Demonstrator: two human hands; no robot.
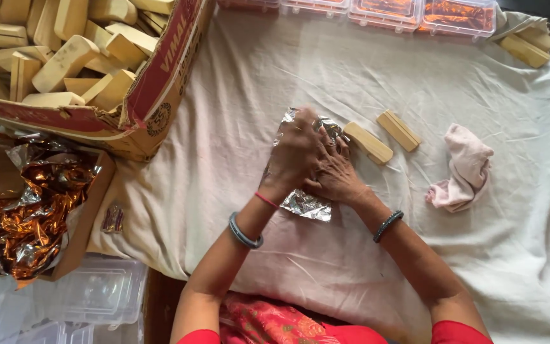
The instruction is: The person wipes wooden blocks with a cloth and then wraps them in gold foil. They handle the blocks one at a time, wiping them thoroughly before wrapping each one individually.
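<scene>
Nearest, clear plastic boxes (pixel 100 294) sit stacked at the lower left, partly cut off. Above them a brown carton (pixel 90 210) holds crumpled copper foil (pixel 23 210). At centre, on the wrinkled cream cloth (pixel 237 159), the left hand (pixel 295 153) and right hand (pixel 335 173) press flat, fingers spread, on a silver foil sheet (pixel 307 204); whatever lies beneath is hidden. Just beyond lie two pale wooden blocks (pixel 368 143), and a pink rag (pixel 463 169) to the right. Farther off, a red cardboard box (pixel 154 83) brims with similar blocks, and lidded clear trays (pixel 456 16) line the far edge.
</scene>
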